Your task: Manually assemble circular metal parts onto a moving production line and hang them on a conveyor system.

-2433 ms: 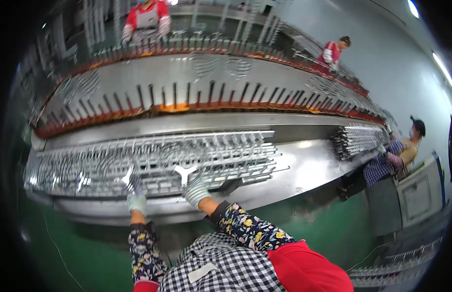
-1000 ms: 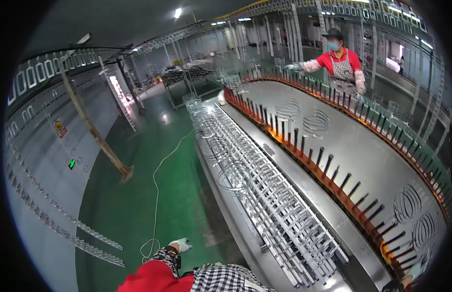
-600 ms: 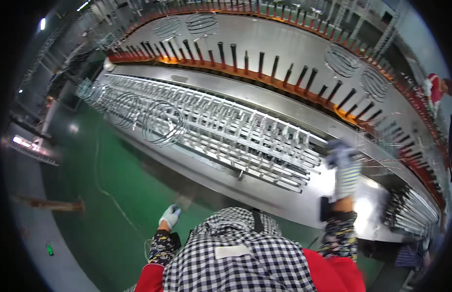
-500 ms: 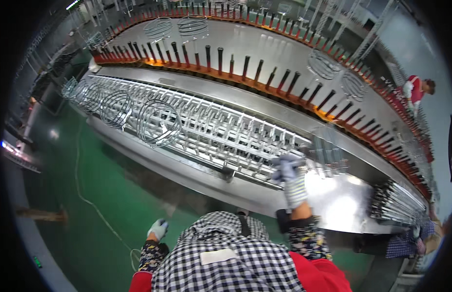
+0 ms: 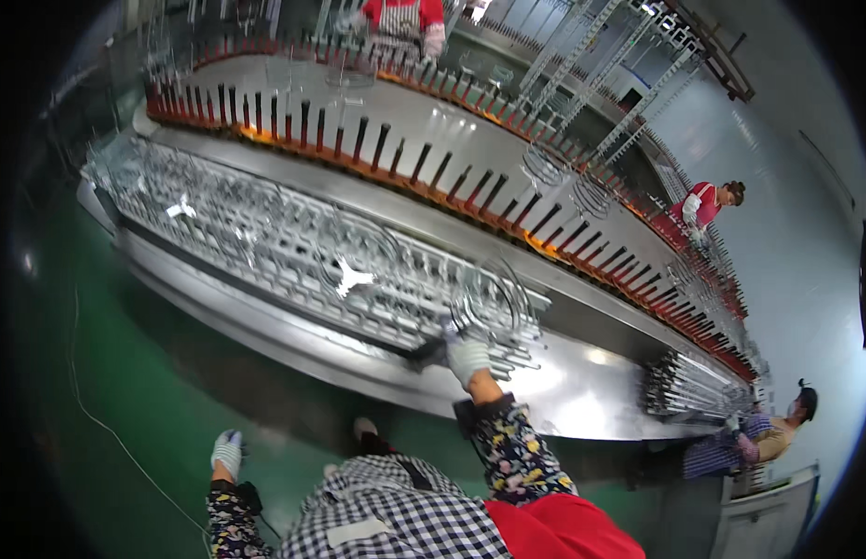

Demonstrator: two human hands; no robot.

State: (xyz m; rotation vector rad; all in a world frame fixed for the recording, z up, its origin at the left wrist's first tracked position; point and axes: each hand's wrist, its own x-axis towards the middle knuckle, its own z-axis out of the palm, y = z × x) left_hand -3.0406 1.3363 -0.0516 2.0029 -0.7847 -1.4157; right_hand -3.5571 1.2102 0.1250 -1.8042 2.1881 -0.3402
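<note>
My right hand (image 5: 466,359), in a light knitted glove with dark fingers, reaches over the front of a metal rack (image 5: 293,270). Its smeared fingers are against the lower left of a round wire guard (image 5: 503,307) made of concentric rings, which stands tilted on the rack's right end; whether they grip it I cannot tell. More ringed wire shapes, blurred, lie along the rack to the left, one with a bright glint (image 5: 352,277). Down at my left side, my gloved left hand (image 5: 228,454) hangs above the green floor, fingers loosely apart and holding nothing.
Behind the rack runs a curved line of upright red-and-black prongs (image 5: 377,149) on an orange base. A bundle of metal rods (image 5: 685,387) lies on the steel table (image 5: 582,391) to the right. Co-workers stand at the far side (image 5: 405,19), right (image 5: 703,210) and lower right (image 5: 769,438).
The view has swung right, so the rack and prongs sit further left. The wire guard beside my right hand, earlier seen nearly edge-on, now shows its round face. My left hand still hangs low.
</note>
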